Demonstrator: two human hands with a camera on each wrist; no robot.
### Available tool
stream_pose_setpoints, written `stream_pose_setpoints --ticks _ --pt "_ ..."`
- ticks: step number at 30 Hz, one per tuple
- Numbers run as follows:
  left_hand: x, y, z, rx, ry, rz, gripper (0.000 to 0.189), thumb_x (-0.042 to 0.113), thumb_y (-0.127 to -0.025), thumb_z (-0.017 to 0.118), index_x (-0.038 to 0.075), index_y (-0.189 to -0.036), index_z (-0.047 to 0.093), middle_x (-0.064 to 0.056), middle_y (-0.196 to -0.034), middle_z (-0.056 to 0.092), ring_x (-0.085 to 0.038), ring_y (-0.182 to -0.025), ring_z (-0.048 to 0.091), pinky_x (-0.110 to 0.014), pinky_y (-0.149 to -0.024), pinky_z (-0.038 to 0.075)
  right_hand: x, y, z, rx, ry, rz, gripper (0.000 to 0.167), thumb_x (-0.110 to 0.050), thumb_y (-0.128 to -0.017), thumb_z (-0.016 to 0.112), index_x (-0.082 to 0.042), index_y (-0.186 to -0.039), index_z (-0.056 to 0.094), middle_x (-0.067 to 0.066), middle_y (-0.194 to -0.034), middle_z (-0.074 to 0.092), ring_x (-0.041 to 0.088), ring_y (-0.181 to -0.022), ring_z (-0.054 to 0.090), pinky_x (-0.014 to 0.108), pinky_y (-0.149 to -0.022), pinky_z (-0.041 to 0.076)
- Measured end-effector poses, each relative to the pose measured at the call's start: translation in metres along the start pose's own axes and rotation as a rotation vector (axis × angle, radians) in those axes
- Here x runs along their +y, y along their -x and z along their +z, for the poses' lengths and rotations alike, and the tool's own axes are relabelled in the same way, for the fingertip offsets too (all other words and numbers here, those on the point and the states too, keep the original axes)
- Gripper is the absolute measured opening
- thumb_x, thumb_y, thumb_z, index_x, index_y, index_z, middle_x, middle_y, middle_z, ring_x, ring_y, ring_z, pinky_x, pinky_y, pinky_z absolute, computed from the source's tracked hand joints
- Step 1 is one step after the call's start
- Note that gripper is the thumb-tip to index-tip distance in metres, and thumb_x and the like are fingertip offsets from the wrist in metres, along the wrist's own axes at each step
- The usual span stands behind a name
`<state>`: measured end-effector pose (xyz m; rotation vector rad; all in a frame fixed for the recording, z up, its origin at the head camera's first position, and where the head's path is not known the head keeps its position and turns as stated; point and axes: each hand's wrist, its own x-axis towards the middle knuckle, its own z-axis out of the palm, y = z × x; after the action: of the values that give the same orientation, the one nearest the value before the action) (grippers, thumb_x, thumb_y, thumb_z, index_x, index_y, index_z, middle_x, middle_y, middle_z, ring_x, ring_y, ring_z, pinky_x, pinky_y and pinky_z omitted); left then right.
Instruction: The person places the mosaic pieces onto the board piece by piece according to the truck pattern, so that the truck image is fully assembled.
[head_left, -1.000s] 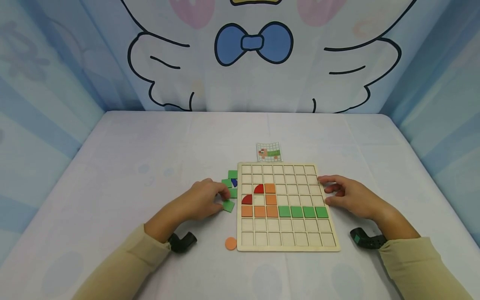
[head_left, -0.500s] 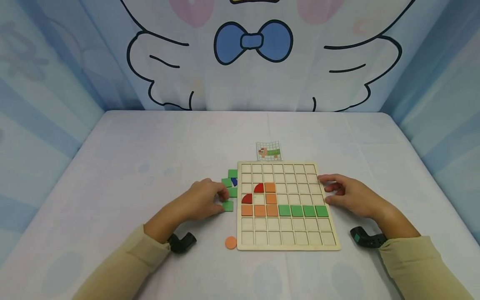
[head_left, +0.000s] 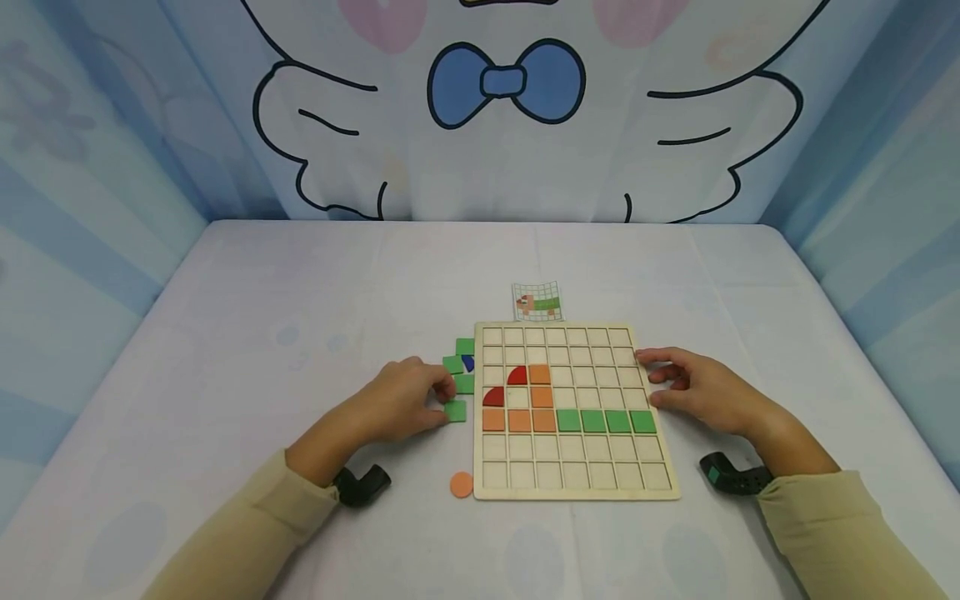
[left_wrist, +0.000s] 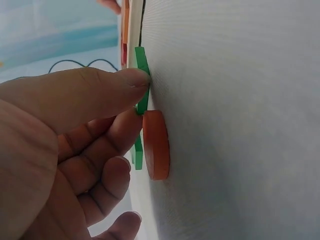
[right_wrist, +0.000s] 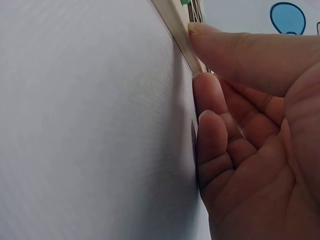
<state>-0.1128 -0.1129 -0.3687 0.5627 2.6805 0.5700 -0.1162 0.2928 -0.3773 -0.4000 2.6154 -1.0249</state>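
Note:
My left hand pinches a green square tile just left of the wooden grid board. In the left wrist view the thumb lies against that green tile, with an orange disc close by. More green tiles and a dark blue piece lie along the board's left edge. Fingertips of my right hand rest at the board's right edge. In the right wrist view the thumb touches the board's rim, and the other fingers are loosely bent.
On the board sit two red quarter-circles, several orange squares and a row of green squares. A small picture card lies behind the board. The white-covered table ends at a printed curtain.
The green tile by my left fingers has turned from a tilt to nearly square with the board. My right hand stays at the board's edge.

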Motion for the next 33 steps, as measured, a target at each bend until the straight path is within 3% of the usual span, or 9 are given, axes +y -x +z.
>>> stream_pose_setpoints --ticks 12,18,22,27,33 --pt "-0.001 0.0 -0.008 -0.015 -0.039 0.045 0.022 0.017 -0.084 0.079 0.012 -0.104 0.07 0.007 -0.095 0.067 -0.015 -0.092 0.054 -0.033 -0.081 0.048 -0.002 -0.001 -0.001 -0.022 0.0 -0.004 0.061 -0.013 -0.089 0.076 -0.002 -0.143 0.05 0.015 -0.124 0.061 0.027 -0.109 0.057 0.023 -0.082 0.045" --pt "0.006 -0.003 -0.015 -0.008 -0.03 0.076 0.022 0.017 -0.084 0.078 0.012 -0.105 0.071 0.007 -0.098 0.067 -0.016 -0.092 0.052 -0.03 -0.077 0.048 -0.002 -0.001 -0.002 -0.042 -0.008 -0.019 0.067 -0.015 -0.088 0.078 -0.002 -0.146 0.047 0.016 -0.127 0.06 0.028 -0.113 0.056 0.023 -0.086 0.044" --pt "0.017 -0.01 -0.018 -0.004 -0.032 0.112 0.023 0.018 -0.085 0.078 0.014 -0.106 0.071 0.007 -0.098 0.066 -0.016 -0.091 0.051 -0.03 -0.074 0.047 -0.001 0.001 -0.003 -0.049 0.001 -0.015 0.071 -0.015 -0.086 0.079 -0.003 -0.147 0.046 0.016 -0.129 0.059 0.028 -0.114 0.055 0.024 -0.087 0.044" --pt "0.034 -0.024 -0.02 -0.009 -0.025 0.172 0.022 0.021 -0.087 0.078 0.015 -0.106 0.069 0.008 -0.099 0.067 -0.015 -0.093 0.052 -0.032 -0.08 0.045 0.001 0.002 -0.003 -0.061 -0.009 -0.021 0.074 -0.016 -0.085 0.08 -0.003 -0.148 0.044 0.017 -0.133 0.057 0.029 -0.117 0.054 0.024 -0.088 0.043" --pt "0.055 -0.047 -0.016 -0.021 -0.01 0.286 0.02 0.018 -0.088 0.075 0.013 -0.106 0.069 0.006 -0.1 0.069 -0.015 -0.096 0.055 -0.032 -0.084 0.045 0.002 0.003 -0.004 -0.068 -0.01 -0.024 0.077 -0.017 -0.083 0.081 -0.003 -0.149 0.043 0.017 -0.133 0.057 0.029 -0.117 0.053 0.024 -0.089 0.042"
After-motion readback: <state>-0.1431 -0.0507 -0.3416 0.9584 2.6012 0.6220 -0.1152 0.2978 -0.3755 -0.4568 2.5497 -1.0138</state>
